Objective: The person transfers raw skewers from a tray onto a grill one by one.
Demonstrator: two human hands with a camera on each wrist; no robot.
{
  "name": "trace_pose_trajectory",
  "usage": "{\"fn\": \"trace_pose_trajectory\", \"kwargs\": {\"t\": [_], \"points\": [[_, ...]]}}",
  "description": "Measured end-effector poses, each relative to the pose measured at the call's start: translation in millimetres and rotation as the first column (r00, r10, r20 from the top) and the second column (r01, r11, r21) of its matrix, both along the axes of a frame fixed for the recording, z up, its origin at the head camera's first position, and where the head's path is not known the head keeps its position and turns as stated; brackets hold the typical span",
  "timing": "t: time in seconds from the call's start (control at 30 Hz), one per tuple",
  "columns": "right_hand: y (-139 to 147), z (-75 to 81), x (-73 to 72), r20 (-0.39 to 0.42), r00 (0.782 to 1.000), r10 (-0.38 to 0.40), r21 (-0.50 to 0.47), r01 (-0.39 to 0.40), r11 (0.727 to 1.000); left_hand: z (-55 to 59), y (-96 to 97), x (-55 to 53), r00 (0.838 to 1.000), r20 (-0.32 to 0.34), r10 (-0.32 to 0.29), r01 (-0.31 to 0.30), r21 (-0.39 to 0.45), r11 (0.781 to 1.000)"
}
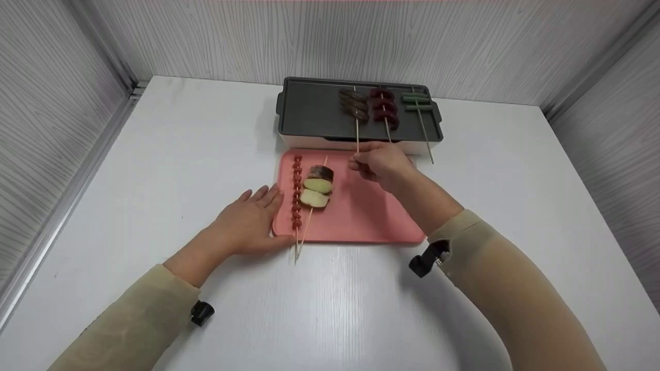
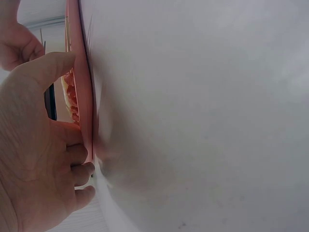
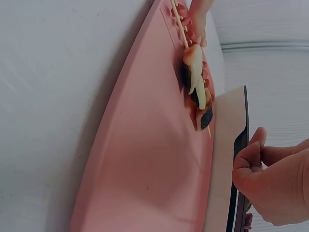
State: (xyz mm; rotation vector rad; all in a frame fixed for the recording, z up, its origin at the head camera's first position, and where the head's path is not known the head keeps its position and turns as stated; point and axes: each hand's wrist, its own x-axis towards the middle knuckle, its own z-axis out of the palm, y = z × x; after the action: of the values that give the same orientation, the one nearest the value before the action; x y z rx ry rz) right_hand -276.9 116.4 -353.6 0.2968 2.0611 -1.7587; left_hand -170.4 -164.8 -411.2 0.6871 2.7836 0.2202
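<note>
My right hand (image 1: 385,166) pinches the stick of a skewer of brown, glossy pieces (image 1: 354,105), which lies on the dark electric grill (image 1: 309,111). In the right wrist view the thumb and fingers (image 3: 248,162) meet at the grill's front edge; the food is mostly hidden there. My left hand (image 1: 251,220) rests at the left edge of the pink tray (image 1: 361,219), fingers extended, thumb near the stick ends. On that tray lie a skewer of small red pieces (image 1: 297,193) and a skewer of thick pale slices with dark skin (image 1: 317,186).
Beside the brown skewer on the grill lie a dark red skewer (image 1: 385,109) and a green one (image 1: 416,103), whose stick overhangs the front. The grill stands right behind the tray on a white table (image 1: 330,304). Panelled walls (image 1: 361,41) enclose the table.
</note>
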Motion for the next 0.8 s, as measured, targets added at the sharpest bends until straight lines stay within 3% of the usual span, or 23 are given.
{"fn": "trace_pose_trajectory", "kwargs": {"t": [0.3,0.53,0.8], "points": [[5.9,-1.0,3.9,-0.005,1.000,-0.015,-0.031,0.014,0.999,-0.7,2.4,-0.6,1.000,0.001,0.000,0.000,0.005,1.000],[16.6,0.7,13.1,-0.005,1.000,0.027,-0.021,-0.027,0.999,0.3,0.3,0.2,1.000,0.011,0.004,-0.004,0.003,1.000],[43.3,1.5,38.3,-0.062,0.993,0.099,0.043,-0.096,0.994,-0.7,0.4,-1.1,1.000,0.008,0.004,-0.004,0.006,1.000]]}}
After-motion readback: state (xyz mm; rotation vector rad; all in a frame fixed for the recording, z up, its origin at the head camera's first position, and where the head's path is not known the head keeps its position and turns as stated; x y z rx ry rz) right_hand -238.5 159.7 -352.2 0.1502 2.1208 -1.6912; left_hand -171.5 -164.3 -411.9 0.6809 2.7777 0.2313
